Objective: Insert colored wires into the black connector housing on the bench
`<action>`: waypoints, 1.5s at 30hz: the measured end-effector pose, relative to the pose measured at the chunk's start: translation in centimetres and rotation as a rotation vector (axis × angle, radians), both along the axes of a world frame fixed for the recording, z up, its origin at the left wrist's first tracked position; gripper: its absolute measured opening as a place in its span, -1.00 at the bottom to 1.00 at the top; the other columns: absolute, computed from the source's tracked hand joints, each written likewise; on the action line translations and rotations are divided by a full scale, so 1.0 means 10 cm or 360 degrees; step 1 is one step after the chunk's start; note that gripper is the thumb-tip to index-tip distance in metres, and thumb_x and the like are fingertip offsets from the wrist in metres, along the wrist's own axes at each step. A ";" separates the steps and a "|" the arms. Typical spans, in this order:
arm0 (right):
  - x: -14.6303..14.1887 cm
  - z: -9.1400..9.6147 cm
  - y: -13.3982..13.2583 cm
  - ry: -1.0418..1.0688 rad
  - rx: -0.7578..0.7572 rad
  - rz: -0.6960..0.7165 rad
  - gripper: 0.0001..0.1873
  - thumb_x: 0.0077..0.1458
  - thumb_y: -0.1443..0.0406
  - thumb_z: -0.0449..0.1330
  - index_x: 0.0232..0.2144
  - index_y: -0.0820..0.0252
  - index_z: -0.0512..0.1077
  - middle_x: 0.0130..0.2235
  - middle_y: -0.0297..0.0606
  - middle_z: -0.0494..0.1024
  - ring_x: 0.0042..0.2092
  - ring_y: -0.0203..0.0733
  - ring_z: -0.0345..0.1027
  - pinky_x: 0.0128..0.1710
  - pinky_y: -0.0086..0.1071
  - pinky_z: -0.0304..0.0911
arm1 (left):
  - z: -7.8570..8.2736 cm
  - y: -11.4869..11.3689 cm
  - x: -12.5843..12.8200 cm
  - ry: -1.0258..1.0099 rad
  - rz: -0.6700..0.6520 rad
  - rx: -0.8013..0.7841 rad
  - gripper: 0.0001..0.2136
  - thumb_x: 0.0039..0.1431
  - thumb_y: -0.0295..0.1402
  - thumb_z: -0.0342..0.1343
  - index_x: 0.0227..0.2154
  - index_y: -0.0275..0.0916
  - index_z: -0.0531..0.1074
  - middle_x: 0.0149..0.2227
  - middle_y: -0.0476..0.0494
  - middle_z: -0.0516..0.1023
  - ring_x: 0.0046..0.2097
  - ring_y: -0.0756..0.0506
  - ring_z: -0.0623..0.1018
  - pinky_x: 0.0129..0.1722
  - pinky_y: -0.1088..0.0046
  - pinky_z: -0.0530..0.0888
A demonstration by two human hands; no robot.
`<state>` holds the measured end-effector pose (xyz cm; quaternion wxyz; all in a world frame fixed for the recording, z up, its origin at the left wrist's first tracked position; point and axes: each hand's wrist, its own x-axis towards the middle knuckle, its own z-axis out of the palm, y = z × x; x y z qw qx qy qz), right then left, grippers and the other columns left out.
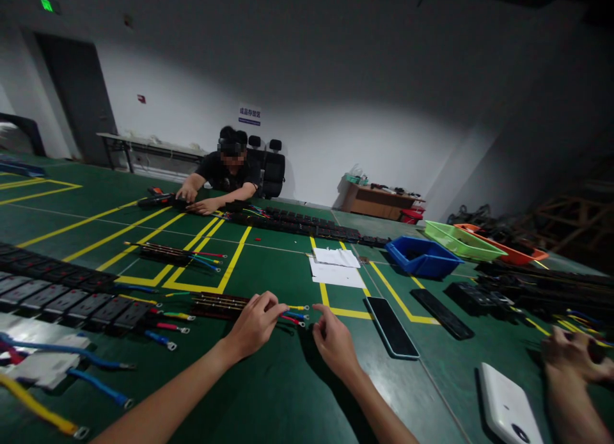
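My left hand (259,321) is closed around a bundle of wires (293,315) at the right end of a dark strip with metal bars (215,303). Yellow, blue and red ends with ring terminals stick out past its fingertips. My right hand (334,343) is just to the right of those terminals, with index finger and thumb apart and the other fingers curled. Nothing shows between them, and a small gap separates the index fingertip from the nearest terminal. Behind lies a similar strip (165,253) with red, yellow and blue leads.
Black socket strips (96,306) with lugged cables lie at left. White papers (336,268), a phone (392,329), a black bar (441,313), a blue bin (422,257) and a white device (508,402) lie rightward. A co-worker (225,169) works opposite; another person's hand (573,354) is at right.
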<state>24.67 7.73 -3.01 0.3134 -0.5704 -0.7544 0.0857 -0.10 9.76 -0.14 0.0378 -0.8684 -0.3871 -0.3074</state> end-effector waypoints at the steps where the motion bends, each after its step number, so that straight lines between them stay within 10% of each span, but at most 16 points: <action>1: -0.01 0.00 -0.01 -0.0035 0.0004 -0.0025 -0.58 0.19 0.36 0.01 0.10 0.13 0.31 -0.32 -0.32 0.50 -0.33 -0.16 0.43 -0.31 -0.37 0.23 | -0.01 0.00 0.00 0.0013 -0.0009 0.0001 -0.76 0.32 -0.53 -0.06 -0.11 -0.16 0.45 -0.19 -0.14 0.40 -0.21 -0.10 0.41 -0.20 0.34 0.36; 9: -0.03 0.03 -0.06 -0.0141 0.0015 -0.0076 -0.55 0.21 0.37 0.00 0.14 0.14 0.30 -0.22 -0.25 0.54 -0.28 -0.15 0.45 -0.27 -0.35 0.25 | 0.06 -0.04 0.00 0.0008 -0.0006 -0.0166 -0.90 0.22 -0.53 0.01 -0.31 -0.20 0.36 -0.22 -0.10 0.39 -0.22 -0.10 0.37 -0.22 0.35 0.34; 45: -0.01 0.14 -0.05 0.0142 -0.0038 -0.0031 -0.55 0.17 0.36 0.06 0.12 0.18 0.32 -0.31 -0.33 0.49 -0.32 -0.23 0.37 -0.30 -0.40 0.21 | 0.07 0.03 -0.02 -0.0291 0.0243 0.0122 -0.80 0.31 -0.30 0.07 -0.08 -0.21 0.47 -0.11 -0.21 0.32 -0.09 -0.16 0.43 -0.09 0.22 0.52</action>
